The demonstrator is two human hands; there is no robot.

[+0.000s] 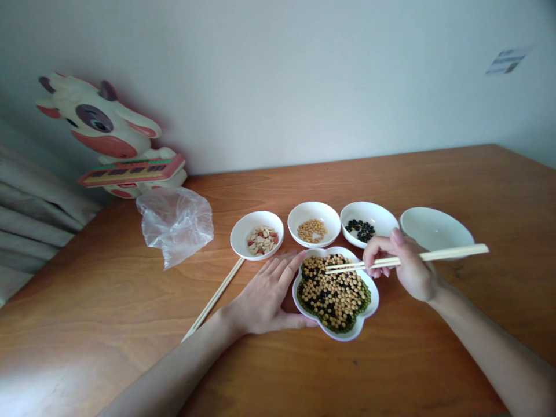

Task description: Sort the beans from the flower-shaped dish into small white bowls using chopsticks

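Note:
A white flower-shaped dish [374, 301] holds yellow soybeans [336, 284], black beans and small green beans. My left hand [264, 298] grips the dish's left side, with its fingers near the upper rim and the thumb along the lower rim. In my right hand [406, 263] is a pair of wooden chopsticks [456, 253]. Their tips are close together over the beans in the dish; no bean shows clearly between them. Behind the dish stand white bowls: one with flat pale seeds and reddish pieces [262, 240], one with soybeans [311, 230], one with black beans [361, 230].
At the right of the row is another white bowl [434, 229], partly behind my right hand. A second pair of chopsticks [212, 301] lies beside my left forearm. At back left are a crumpled clear plastic bag [178, 223] and a cow-shaped toy keyboard [130, 168] against the wall.

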